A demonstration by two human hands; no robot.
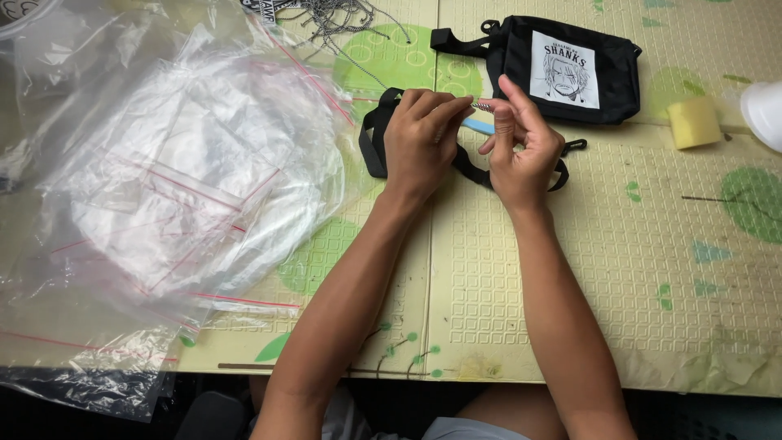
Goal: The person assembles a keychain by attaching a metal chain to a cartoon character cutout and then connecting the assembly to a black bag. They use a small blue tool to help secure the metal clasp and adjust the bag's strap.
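I see the fingers [456, 104] of my left hand [419, 138] pinched closed on the end of a thin metal ball chain [482, 106], and the right hand [521, 151] meets it there, thumb and forefinger nipped together on the same small silvery piece. The chain sits right between the two sets of fingertips, lifted just above the surface [619, 269]. Directly under my hands lies a black strap [376, 138] with a pale blue stick [479, 125] across it. The strap runs to a black pouch [570, 69] with a white printed patch, just beyond my right hand. More ball chain [342, 20] is heaped at the far edge. To my left is a big pile of clear zip bags [171, 179] with red seal lines. A yellow sponge block [693, 122] sits well to the right. The surface is a cream embossed mat with green spots.
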